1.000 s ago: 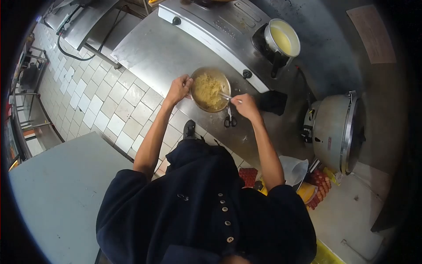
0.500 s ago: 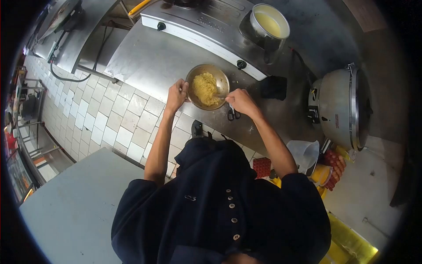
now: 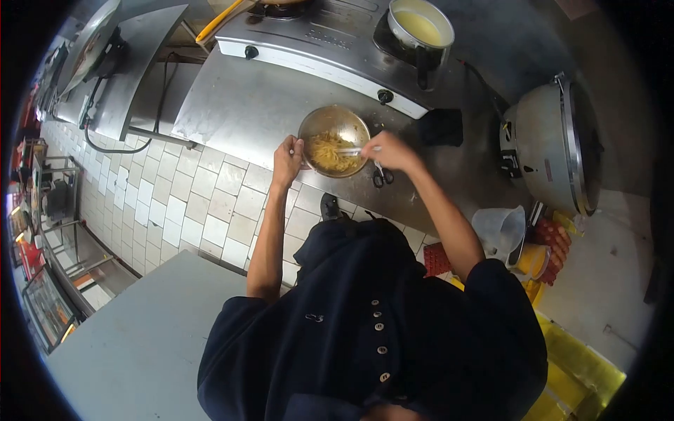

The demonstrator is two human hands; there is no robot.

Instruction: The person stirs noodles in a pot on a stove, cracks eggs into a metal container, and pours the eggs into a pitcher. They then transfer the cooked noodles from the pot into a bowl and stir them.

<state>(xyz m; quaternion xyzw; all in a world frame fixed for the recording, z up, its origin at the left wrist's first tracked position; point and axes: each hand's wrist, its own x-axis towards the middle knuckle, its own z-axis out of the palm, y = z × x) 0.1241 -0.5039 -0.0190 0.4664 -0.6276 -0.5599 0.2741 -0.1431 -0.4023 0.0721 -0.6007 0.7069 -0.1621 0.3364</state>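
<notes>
A round metal bowl [image 3: 352, 121] with yellow noodle-like food [image 3: 330, 153] in it rests at the front of the steel counter [image 3: 239, 98]. My left hand [image 3: 288, 160] is closed on the bowl's left rim. In my right hand [image 3: 387, 150], at the bowl's right side, is the handle of a light-coloured utensil [image 3: 349, 150], whose far end is in the food. Black-handled scissors [image 3: 382, 177] lie on the counter just below my right hand. A black cloth [image 3: 441, 128] lies to the right of the bowl.
Behind the bowl stands a gas stove [image 3: 316, 69] with a pot of yellowish liquid [image 3: 420, 28]. A large metal cooker [image 3: 544, 144] is at the right. Nearer me are a clear plastic jug [image 3: 497, 230] and red egg trays [image 3: 546, 242]. A grey tabletop [image 3: 140, 344] is at lower left.
The view has shifted a little. My right hand has moved slightly up and away from the bowl's rim, showing more of the utensil. The food now lies lower in the bowl.
</notes>
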